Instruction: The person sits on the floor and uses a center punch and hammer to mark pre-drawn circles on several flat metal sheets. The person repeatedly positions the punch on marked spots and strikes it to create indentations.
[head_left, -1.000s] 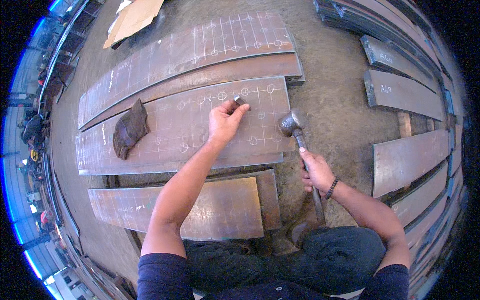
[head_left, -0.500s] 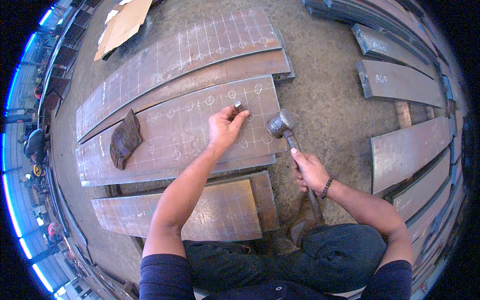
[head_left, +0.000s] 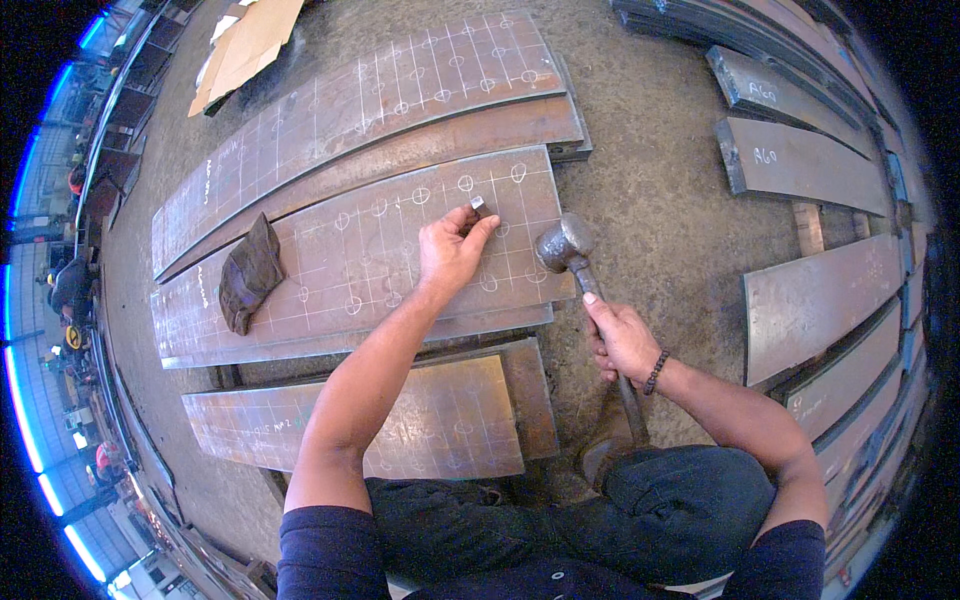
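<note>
My left hand (head_left: 448,250) pinches a short steel punch (head_left: 478,203) between thumb and fingers, its bright square end facing up. The hand rests over a flat steel plate (head_left: 385,245) marked with chalk lines and crossed circles; the punch's lower end is hidden by my fingers. My right hand (head_left: 625,348) is wrapped around the handle of a hammer (head_left: 565,243). The heavy, worn hammer head hovers by the plate's right end, to the right of the punch. A dark, crumpled piece of leather or cloth (head_left: 250,277) lies on the plate's left part.
Another chalk-marked plate (head_left: 350,95) lies farther away, and a yellowish-brown plate (head_left: 440,415) lies nearer my legs. Several steel plates (head_left: 820,310) are laid out at the right. Cardboard (head_left: 245,50) is on the concrete floor (head_left: 650,160) at the far left.
Almost nothing differs. The view has shifted very slightly; both hands keep their grip on the punch and the hammer.
</note>
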